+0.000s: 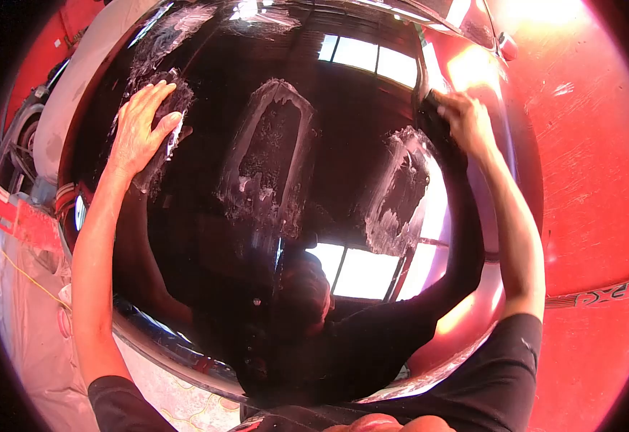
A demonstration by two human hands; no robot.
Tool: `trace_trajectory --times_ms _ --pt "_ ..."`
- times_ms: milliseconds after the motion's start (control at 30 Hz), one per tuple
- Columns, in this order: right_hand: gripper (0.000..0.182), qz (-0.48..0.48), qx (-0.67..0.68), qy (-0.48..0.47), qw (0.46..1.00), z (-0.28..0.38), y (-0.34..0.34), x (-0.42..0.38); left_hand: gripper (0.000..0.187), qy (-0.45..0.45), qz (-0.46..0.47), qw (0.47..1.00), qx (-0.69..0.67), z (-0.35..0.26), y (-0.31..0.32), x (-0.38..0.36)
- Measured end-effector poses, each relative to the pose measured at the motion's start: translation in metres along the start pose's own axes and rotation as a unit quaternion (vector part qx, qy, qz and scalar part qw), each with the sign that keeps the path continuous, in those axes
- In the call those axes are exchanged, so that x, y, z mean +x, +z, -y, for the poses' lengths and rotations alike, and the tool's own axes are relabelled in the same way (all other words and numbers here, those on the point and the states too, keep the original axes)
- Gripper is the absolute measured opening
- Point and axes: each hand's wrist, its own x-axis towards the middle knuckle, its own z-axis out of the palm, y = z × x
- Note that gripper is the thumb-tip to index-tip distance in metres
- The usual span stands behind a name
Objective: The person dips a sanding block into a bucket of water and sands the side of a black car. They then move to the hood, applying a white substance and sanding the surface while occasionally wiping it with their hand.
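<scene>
A glossy black car panel [339,165], much like a hood, curves out in front of me and mirrors windows and my own outline. My left hand [144,129] lies flat on its left side, thumb held apart, over a whitish smeared patch [157,167]. At the panel's right side my right hand [467,121] has its fingers bent together. Something dark shows at those fingertips, and I cannot tell what it is. Between my hands are a hazy middle smear [267,162] and a shorter right smear [398,194], both with pale, streaky edges.
More whitish residue [172,32] marks the panel's far left. A red surface with dark lettering [609,294] fills the right side. On the left are a wheel [26,137], crumpled pale sheeting [37,309] and a thin yellow cord [26,271].
</scene>
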Motion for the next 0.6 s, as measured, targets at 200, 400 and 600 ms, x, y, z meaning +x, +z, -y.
trace_trajectory --times_ms 200,400,600 --pt "0.032 -0.007 -0.021 0.109 0.994 -0.028 0.022 0.056 0.067 0.006 0.003 1.000 0.018 -0.001 -0.001 -0.003" --pt "0.033 -0.002 0.012 -0.046 0.999 0.015 -0.007 -0.028 0.067 0.013 -0.008 1.000 0.003 0.003 0.003 0.000" --pt "0.032 0.016 -0.036 0.119 0.992 -0.023 0.025 0.065 0.065 0.013 -0.002 1.000 0.023 0.003 0.001 0.000"
